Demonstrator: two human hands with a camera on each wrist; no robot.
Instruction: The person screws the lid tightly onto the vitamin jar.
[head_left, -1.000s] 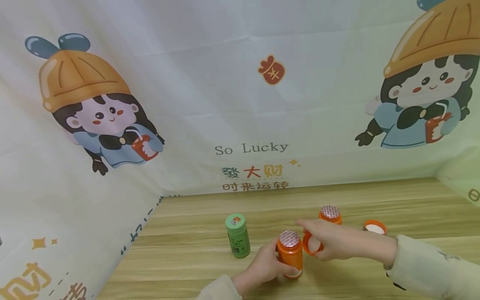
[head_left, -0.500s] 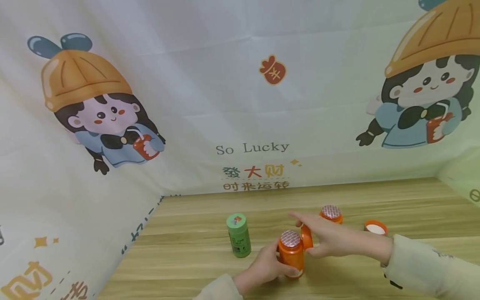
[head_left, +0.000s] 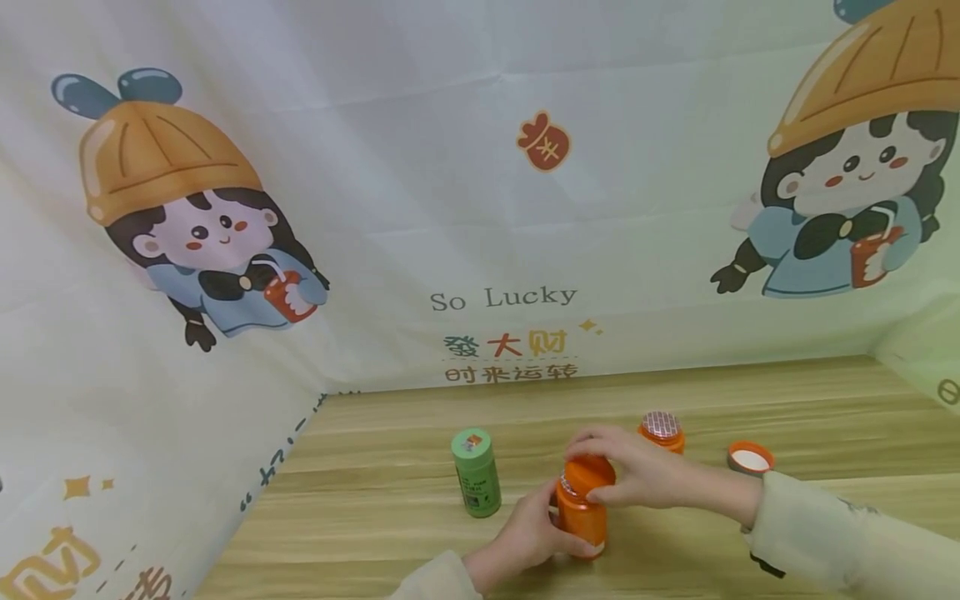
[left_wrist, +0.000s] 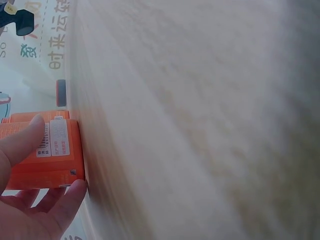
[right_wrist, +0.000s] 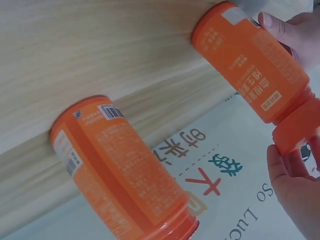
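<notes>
My left hand (head_left: 527, 527) grips an orange bottle (head_left: 583, 525) around its lower body, thumb in front; the bottle stands upright on the table. In the left wrist view that thumb lies across the label beside a barcode. My right hand (head_left: 637, 468) pinches an orange screw cap (head_left: 588, 475) by its edge, tilted over the bottle's mouth. A sliver of silvery seal shows at the cap's left. The right wrist view has the cap (right_wrist: 298, 125) right at the bottle's neck, with the right fingers (right_wrist: 295, 187) on its edge.
A second orange bottle (head_left: 662, 429), uncapped with a patterned foil seal, stands behind my right hand. Right of it an orange-rimmed cap (head_left: 750, 457) lies with its white inside up. A green bottle (head_left: 476, 475) stands at the left. A printed cloth (head_left: 390, 250) hangs behind the table.
My right hand has moved left and turned the cap over, from beside the bottle to over its mouth, covering most of the foil seal. My left hand keeps its grip on the bottle.
</notes>
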